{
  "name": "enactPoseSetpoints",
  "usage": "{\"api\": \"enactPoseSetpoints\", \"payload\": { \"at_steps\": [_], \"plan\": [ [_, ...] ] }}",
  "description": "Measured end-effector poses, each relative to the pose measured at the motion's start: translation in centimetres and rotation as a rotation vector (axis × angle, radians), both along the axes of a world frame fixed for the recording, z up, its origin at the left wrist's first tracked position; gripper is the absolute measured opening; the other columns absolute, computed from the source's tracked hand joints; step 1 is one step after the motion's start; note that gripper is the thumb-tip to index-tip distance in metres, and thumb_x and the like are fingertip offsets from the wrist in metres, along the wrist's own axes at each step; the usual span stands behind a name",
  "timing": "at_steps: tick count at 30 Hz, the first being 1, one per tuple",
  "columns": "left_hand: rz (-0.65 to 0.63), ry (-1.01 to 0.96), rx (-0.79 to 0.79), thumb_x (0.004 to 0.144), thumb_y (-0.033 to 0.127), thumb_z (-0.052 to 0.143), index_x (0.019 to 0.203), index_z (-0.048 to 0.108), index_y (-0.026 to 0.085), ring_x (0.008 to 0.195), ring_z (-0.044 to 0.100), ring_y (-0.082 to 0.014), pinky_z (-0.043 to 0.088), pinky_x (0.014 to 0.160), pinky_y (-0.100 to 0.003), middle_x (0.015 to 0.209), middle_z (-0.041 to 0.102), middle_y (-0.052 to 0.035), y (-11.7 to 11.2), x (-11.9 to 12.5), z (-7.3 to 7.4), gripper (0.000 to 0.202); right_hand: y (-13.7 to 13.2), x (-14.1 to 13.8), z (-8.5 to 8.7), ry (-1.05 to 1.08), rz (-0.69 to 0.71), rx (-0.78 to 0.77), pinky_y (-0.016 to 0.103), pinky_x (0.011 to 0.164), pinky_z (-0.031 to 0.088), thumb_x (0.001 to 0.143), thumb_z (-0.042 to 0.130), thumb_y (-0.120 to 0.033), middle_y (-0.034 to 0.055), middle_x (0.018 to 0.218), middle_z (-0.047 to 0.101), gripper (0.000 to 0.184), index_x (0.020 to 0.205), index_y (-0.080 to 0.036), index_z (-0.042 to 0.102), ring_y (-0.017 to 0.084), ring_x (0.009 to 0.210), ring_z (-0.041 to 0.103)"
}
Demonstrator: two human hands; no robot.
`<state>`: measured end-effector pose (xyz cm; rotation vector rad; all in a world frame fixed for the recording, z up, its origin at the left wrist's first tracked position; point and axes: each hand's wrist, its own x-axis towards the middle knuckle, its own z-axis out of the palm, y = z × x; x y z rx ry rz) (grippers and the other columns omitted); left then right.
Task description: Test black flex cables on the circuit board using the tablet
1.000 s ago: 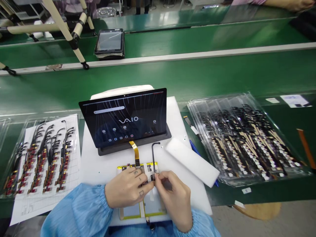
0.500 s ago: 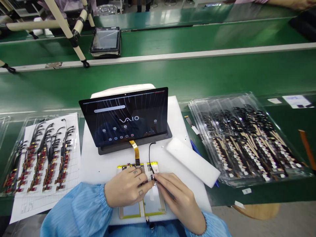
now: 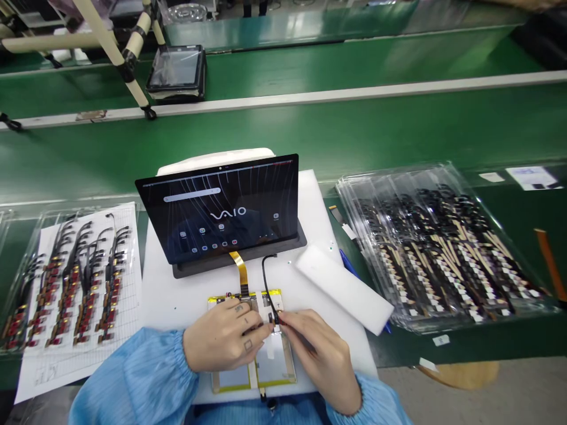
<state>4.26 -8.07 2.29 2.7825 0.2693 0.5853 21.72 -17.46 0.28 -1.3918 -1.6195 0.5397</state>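
A battery pack with yellow-taped edges (image 3: pixel 275 365) lies flat on a white foam pad (image 3: pixel 153 307), a small circuit board along its far edge. My right hand (image 3: pixel 321 354) pinches the lower end of a thin black cable (image 3: pixel 264 274) over the pack. My left hand (image 3: pixel 225 336) rests across the pack's left part, fingers curled, with the index fingertip beside that cable end. Whatever its fingers grip is hidden. A gold ribbon cable (image 3: pixel 240 270) runs from the board to a lit tablet screen (image 3: pixel 217 206) showing VAIO, which leans upright behind.
A white foam block (image 3: pixel 345 289) lies on the pad's right, over a blue pen-like item (image 3: pixel 349 264). Clear trays of cable parts (image 3: pixel 438 254) stand at right. At left, red-and-black cable assemblies (image 3: pixel 86 283) lie on paper. A boxy black device (image 3: pixel 177 71) sits beyond the white rail.
The view has shifted slightly. Both hands stay at the same spot on the battery pack, with the right fingers still at the black cable's end.
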Motion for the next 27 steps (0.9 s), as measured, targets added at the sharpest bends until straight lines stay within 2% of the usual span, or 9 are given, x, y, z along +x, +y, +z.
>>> {"api": "enactPoseSetpoints", "payload": {
  "at_steps": [9, 17, 22, 27],
  "plan": [
    [-0.003, -0.009, -0.009, 0.091, 0.013, 0.037, 0.099, 0.055, 0.007, 0.062, 0.054, -0.0165, 0.044, 0.052, -0.029, 0.072, 0.058, -0.0035, 0.1, -0.1, 0.1, 0.021, -0.1, 0.0, 0.0, 0.005, -0.021, -0.030, 0.025, 0.060, 0.053, 0.088, 0.048, -0.006, 0.0026, 0.083, 0.063, 0.024, 0.106, -0.020, 0.057, 0.015, 0.072, 0.057],
    [-0.008, 0.070, 0.022, 0.089, 0.013, 0.041, 0.103, 0.054, 0.009, 0.061, 0.053, -0.0180, 0.042, 0.051, -0.031, 0.073, 0.057, -0.0032, -0.1, 0.1, 0.1, 0.020, -0.5, 0.0, -0.3, -0.029, -0.022, -0.032, 0.023, 0.063, 0.052, 0.089, 0.049, -0.007, 0.0020, 0.083, 0.063, 0.021, 0.105, -0.018, 0.056, 0.013, 0.072, 0.057],
    [0.025, 0.075, 0.072, 0.086, 0.012, 0.041, 0.100, 0.056, 0.006, 0.060, 0.050, -0.0175, 0.041, 0.052, -0.030, 0.070, 0.055, -0.0037, -0.8, 0.5, 0.3, 0.021, -0.3, -0.2, 0.0, -0.056, 0.002, -0.012, 0.024, 0.066, 0.053, 0.089, 0.046, -0.006, 0.0033, 0.088, 0.063, 0.022, 0.106, -0.017, 0.054, 0.014, 0.077, 0.058],
    [0.033, 0.059, 0.044, 0.085, 0.019, 0.043, 0.098, 0.056, 0.010, 0.063, 0.051, -0.0178, 0.041, 0.055, -0.030, 0.074, 0.055, -0.0039, -0.8, 0.3, 0.3, 0.021, -0.7, 0.6, 1.1, -0.247, 0.018, 0.088, 0.025, 0.075, 0.051, 0.092, 0.041, -0.009, 0.0071, 0.098, 0.062, 0.021, 0.108, -0.014, 0.053, 0.015, 0.089, 0.058]
  ]
}}
